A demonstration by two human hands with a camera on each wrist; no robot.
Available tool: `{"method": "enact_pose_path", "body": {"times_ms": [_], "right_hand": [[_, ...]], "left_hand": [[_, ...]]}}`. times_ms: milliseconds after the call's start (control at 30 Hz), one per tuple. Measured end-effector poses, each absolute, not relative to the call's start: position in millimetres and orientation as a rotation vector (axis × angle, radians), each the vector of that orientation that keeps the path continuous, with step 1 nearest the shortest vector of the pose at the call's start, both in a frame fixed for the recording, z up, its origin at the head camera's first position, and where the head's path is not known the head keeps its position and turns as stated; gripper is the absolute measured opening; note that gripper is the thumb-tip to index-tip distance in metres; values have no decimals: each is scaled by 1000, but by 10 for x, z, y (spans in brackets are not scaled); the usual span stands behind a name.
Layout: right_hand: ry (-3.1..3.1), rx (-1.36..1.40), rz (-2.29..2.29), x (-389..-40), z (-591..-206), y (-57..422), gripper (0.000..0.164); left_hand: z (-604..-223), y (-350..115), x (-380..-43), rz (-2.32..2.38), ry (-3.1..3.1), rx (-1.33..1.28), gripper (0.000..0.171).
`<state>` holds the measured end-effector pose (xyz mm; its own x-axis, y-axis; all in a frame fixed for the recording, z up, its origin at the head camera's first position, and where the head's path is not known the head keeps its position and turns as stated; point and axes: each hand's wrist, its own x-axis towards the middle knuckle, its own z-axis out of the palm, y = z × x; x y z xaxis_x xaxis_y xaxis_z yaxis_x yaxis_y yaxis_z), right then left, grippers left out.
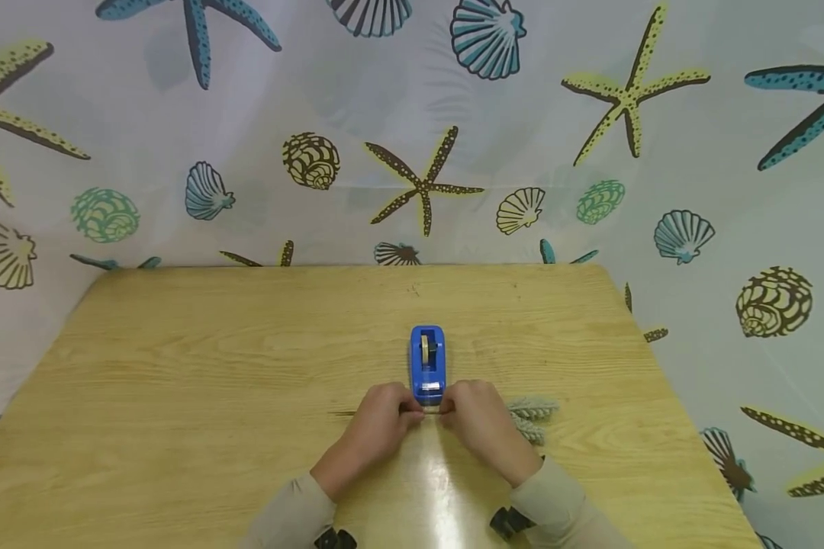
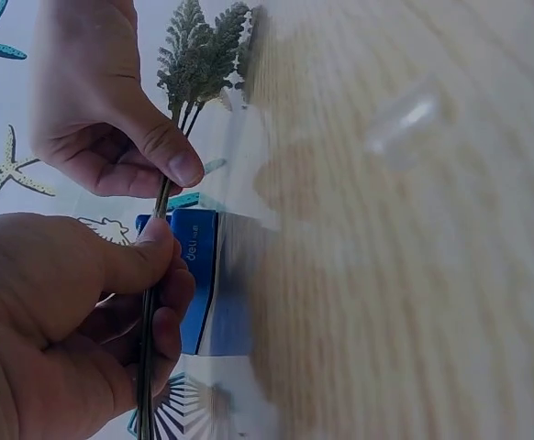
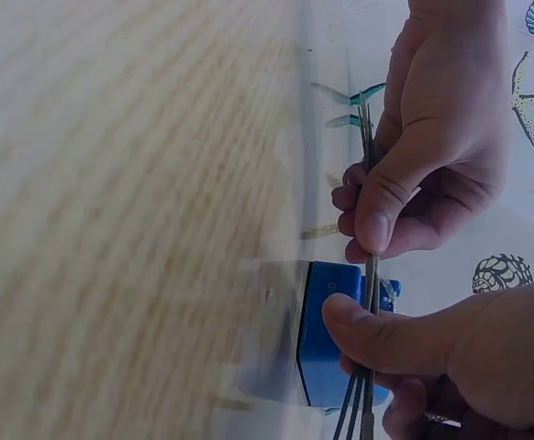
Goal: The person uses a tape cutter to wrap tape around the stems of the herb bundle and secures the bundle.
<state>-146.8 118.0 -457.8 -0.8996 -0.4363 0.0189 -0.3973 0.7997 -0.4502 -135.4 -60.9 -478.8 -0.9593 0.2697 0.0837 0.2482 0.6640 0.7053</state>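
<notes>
Smooth plastic tape dispenser (image 1: 427, 377), glossy tabletop (image 1: 247, 343)

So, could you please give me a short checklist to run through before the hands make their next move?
1. Left hand gripping the stems: ok.
2. Right hand pinching the stems nearer the leafy ends: ok.
3. Leafy ends clear of both hands: ok.
4. Blue tape dispenser upright on the table: ok.
5. Tape roll seated in the dispenser: ok.
6. Tape stuck firmly round the stems: cannot tell.
</notes>
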Motion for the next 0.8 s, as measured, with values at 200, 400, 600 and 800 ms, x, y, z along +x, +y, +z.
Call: {"method": "enact_pose_path", "body": {"times_ms": [200, 400, 600, 800], "right_hand": [[2804, -762, -685, -1484, -4510, 1226, 12], [2770, -751, -621, -1528, -4438, 1240, 14], [2815, -757, -631, -1538, -4479, 1247, 8], [2862, -757, -647, -1539, -4544, 1266, 6]], "left_hand": [[-4798, -604, -1365, 1215, 2870, 458, 11], [-4788, -606, -1382, 1212, 2883, 434, 12], [-4789, -602, -1382, 1268, 2807, 361, 10], [-4838, -634, -1389, 1269, 2753, 388, 7]]}}
